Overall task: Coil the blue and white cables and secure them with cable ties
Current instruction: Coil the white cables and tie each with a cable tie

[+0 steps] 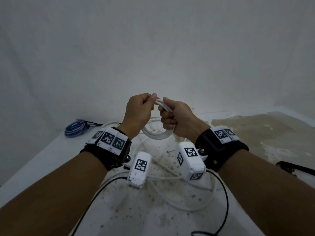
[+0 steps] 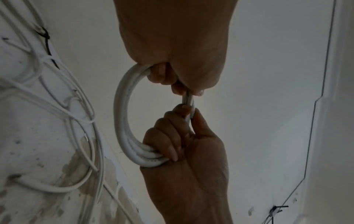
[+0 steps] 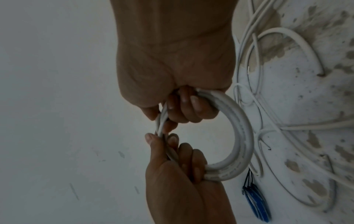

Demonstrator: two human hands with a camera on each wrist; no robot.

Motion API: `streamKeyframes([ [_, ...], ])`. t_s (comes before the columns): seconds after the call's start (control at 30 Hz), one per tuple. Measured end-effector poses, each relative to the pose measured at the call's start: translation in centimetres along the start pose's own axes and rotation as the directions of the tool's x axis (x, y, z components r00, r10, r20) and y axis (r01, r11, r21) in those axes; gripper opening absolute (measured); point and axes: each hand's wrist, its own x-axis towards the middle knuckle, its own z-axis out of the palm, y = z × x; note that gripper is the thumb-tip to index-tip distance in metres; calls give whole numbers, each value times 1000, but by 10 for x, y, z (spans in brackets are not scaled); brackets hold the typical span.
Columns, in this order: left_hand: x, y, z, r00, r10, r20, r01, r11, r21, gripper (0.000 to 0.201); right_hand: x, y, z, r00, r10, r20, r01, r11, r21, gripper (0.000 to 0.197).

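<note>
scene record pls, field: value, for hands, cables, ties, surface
left hand: grips white coil, thumb and forefinger pinching the top
right hand: grips same coil, fingers curled round the strands
white coil: several loops, held above table, no tie visible on it
loose white cable: uncoiled, sprawled on table under the wrists
blue coil: on table far left, bound with black ties
black tie: lying on table at right
table: white, stained
</note>
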Motion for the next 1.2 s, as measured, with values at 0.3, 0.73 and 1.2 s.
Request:
streamKeyframes([
  [0.3, -2, -2, -7, 896, -115, 428, 50, 986, 161, 20, 1, 11, -24, 997, 66, -48, -73, 987, -143, 40],
  [0.73, -16, 1, 17, 916, -227, 330, 223, 974, 51, 19, -6, 21, -42, 995, 91, 38, -88, 994, -62, 37],
  [1.2, -46, 26, 55, 921, -251, 297, 243, 968, 63, 21, -53, 18, -73, 997, 79, -20, -81, 985, -153, 42],
])
